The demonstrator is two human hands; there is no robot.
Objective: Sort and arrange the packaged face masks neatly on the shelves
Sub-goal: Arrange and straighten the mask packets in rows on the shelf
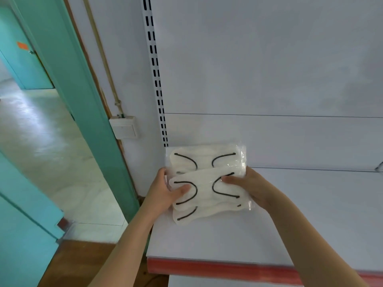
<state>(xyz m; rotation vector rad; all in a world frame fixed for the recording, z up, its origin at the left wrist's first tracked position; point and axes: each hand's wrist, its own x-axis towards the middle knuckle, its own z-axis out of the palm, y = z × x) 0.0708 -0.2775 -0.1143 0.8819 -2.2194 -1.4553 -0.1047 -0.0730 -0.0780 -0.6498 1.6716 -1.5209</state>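
Note:
A small stack of packaged face masks (205, 183), white with black ear loops in clear plastic wrap, lies at the back left corner of the white shelf (310, 214). The packs overlap, each shifted a little from the one beneath. My left hand (167, 193) grips the stack's left edge, thumb on top over a black loop. My right hand (246, 185) grips the right edge, thumb pressed on the top pack. The fingers of both hands are hidden under the packs.
The shelf has a red front strip (217, 268) and a white back panel. A slotted upright rail (157, 79) runs up its left side. Left of it are a wall switch box (124, 127), a teal door frame (83, 96) and tiled floor beyond.

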